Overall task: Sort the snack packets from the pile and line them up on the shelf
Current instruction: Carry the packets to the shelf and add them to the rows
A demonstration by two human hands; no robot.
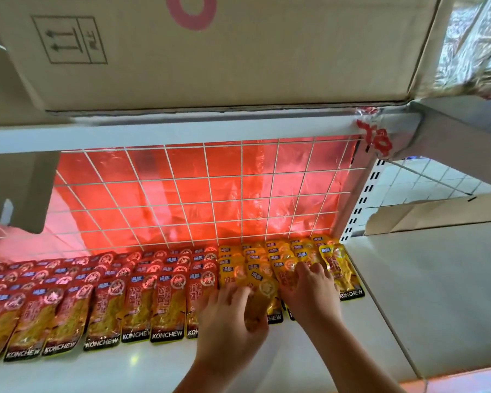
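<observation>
both hands (pixel 230 313) (pixel 309 290) press yellow packets (pixel 262 282) — beside red packets (pixel 136 304) — on shelf (pixel 153 364).

packets (pixel 142 304): glossy plastic | shelf (pixel 142 364): smooth white, glossy | grid (pixel 199 194): white wire | box (pixel 238 52): matt cardboard

Red packets (pixel 136 307) beside yellow packets (pixel 335 268) on a white shelf (pixel 153 367), behind them a white wire grid (pixel 199 194) over red film.

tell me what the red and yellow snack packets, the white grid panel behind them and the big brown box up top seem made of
Red and yellow snack packets: glossy plastic film, likely; glare and crinkles show.
White grid panel: thin coated metal wire, probably; straight crossing rods.
Big brown box: matt cardboard; folded flap edges and printed handling arrows.
</observation>
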